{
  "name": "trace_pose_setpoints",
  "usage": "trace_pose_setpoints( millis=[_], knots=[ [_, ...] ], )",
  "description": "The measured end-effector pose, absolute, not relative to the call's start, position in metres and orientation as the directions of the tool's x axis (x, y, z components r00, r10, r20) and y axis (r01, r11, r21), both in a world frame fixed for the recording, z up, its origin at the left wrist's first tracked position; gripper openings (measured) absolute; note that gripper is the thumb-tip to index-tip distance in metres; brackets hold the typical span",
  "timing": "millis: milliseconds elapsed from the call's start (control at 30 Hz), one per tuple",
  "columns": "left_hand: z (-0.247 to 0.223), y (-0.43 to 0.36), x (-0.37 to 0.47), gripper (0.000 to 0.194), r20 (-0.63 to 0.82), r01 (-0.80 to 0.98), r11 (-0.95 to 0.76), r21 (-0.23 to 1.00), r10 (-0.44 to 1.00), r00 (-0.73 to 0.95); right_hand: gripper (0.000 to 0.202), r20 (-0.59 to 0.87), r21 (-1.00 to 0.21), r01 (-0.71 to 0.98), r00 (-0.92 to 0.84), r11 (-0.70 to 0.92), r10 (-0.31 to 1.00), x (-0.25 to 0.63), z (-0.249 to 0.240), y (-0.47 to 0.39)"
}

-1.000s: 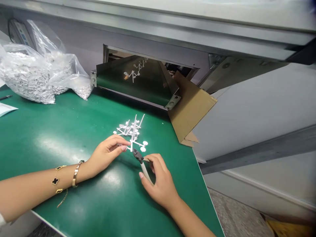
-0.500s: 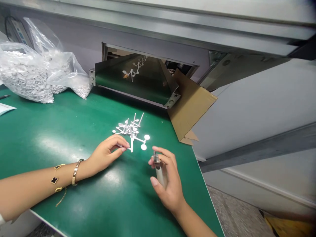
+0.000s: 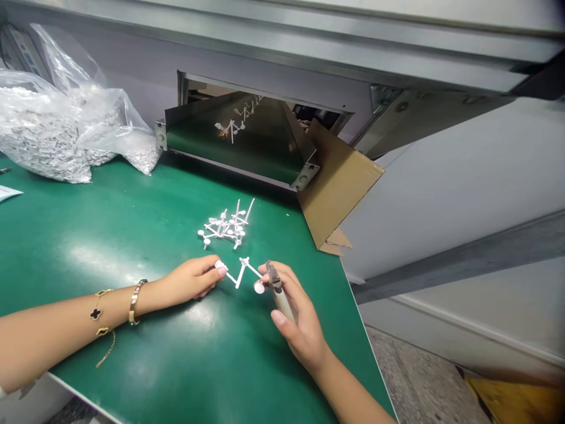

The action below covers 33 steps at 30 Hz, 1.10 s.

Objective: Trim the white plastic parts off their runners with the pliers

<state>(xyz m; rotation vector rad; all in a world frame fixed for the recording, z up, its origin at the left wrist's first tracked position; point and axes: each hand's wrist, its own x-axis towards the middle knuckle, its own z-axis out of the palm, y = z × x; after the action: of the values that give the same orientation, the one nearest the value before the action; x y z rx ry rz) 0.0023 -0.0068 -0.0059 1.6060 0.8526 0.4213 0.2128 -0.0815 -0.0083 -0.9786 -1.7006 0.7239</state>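
Observation:
Between finger and thumb, my left hand pinches one end of a white branched plastic sprue with small round discs. It is held just over the green table, nearer to me than a pile of similar white sprues. A pair of small cutting nippers with pale handles lies in my right hand, jaws pointing up and away. The jaws are beside the sprue's right-hand discs, and my right fingertips are close behind or touching that end. One disc there is partly hidden.
Behind the pile, a metal chute opens through the wall, with white sprues inside or reflected in it. Clear bags full of small white pieces stand at the back left. A cardboard flap leans at the right of the green table.
My left hand has drawn one sprue towards me, away from the pile. My right hand has moved slightly, and the nippers are now beside that sprue's right end.

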Motion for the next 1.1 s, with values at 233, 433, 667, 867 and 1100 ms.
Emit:
trace_pose_setpoints(
  millis=[233,433,667,867,1100],
  knots=[
    [-0.011,-0.002,0.001,0.04,-0.185,0.118,0.144,0.983,0.828,0.529,0.033,0.557,-0.603,0.558,-0.217,0.57,0.801,0.211,-0.008,-0.089],
    [-0.004,-0.007,0.001,0.042,-0.136,0.017,0.143,0.99,0.889,0.438,0.033,0.513,-0.419,0.733,-0.296,0.536,0.806,0.195,-0.013,-0.091],
    [0.001,-0.025,0.003,0.044,-0.153,0.146,0.093,0.985,0.864,0.481,0.028,0.547,-0.326,0.804,-0.268,0.497,0.793,0.19,-0.02,-0.089],
    [-0.003,-0.027,0.006,0.043,-0.195,0.075,0.182,0.98,0.841,0.505,0.028,0.585,-0.258,0.807,-0.308,0.532,0.75,0.192,-0.021,-0.09],
    [-0.004,-0.027,0.008,0.041,-0.236,0.002,0.278,0.961,0.812,0.534,0.029,0.56,-0.288,0.808,-0.293,0.514,0.775,0.191,-0.021,-0.089]
  ],
)
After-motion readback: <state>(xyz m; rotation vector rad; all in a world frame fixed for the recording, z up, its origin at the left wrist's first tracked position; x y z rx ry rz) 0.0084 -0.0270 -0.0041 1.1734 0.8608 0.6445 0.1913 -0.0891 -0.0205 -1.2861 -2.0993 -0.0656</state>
